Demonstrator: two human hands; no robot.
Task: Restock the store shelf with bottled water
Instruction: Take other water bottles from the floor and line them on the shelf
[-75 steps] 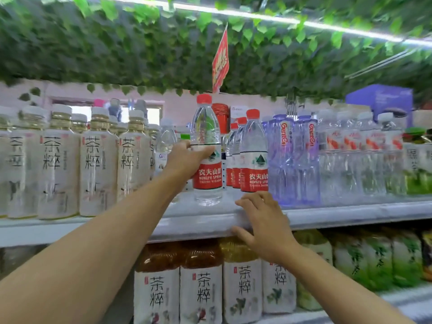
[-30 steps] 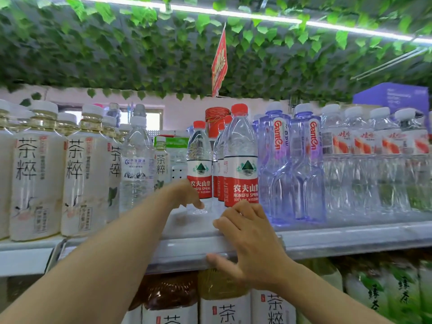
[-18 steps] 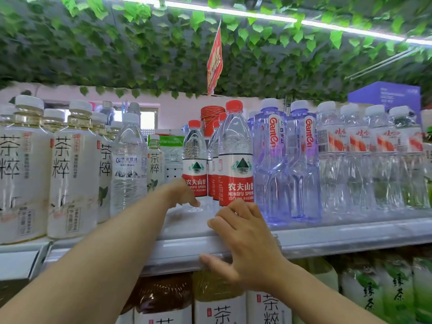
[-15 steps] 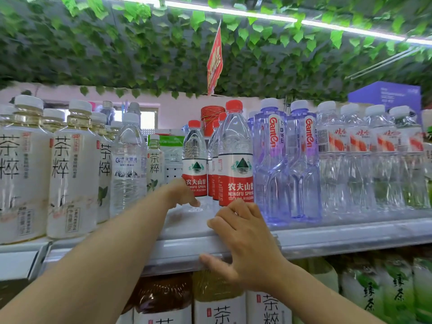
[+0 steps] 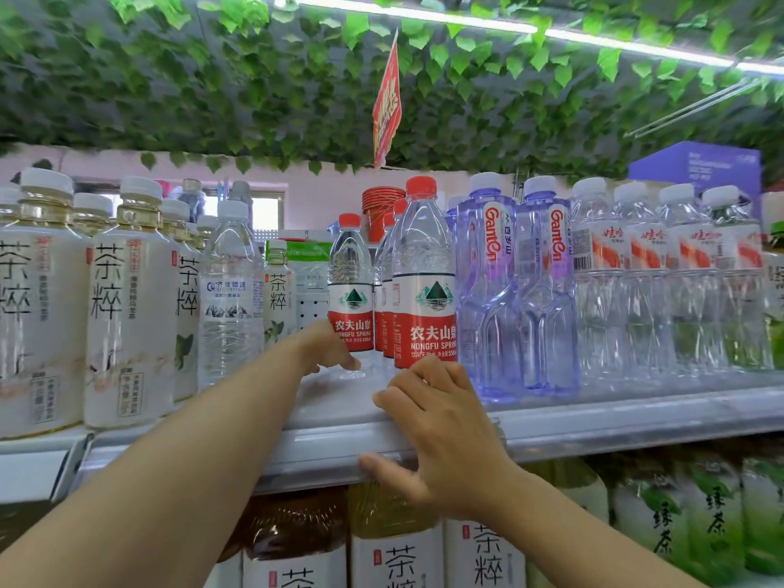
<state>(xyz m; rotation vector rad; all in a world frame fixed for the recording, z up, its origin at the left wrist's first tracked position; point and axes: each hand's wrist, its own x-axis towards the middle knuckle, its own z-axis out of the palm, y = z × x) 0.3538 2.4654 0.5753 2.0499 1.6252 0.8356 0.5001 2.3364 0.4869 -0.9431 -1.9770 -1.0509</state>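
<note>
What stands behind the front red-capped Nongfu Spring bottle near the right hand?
Behind the front Nongfu Spring bottle at least two more red-labelled bottles queue in a row, only their left edges and caps visible. It covers their bodies, so the row's depth cannot be told.

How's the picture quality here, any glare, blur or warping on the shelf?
Head view: the ceiling light strip glares white; the shelf edge bows from wide-angle warping; the water bottle label reads sharp, while far-right bottles look soft.
</note>
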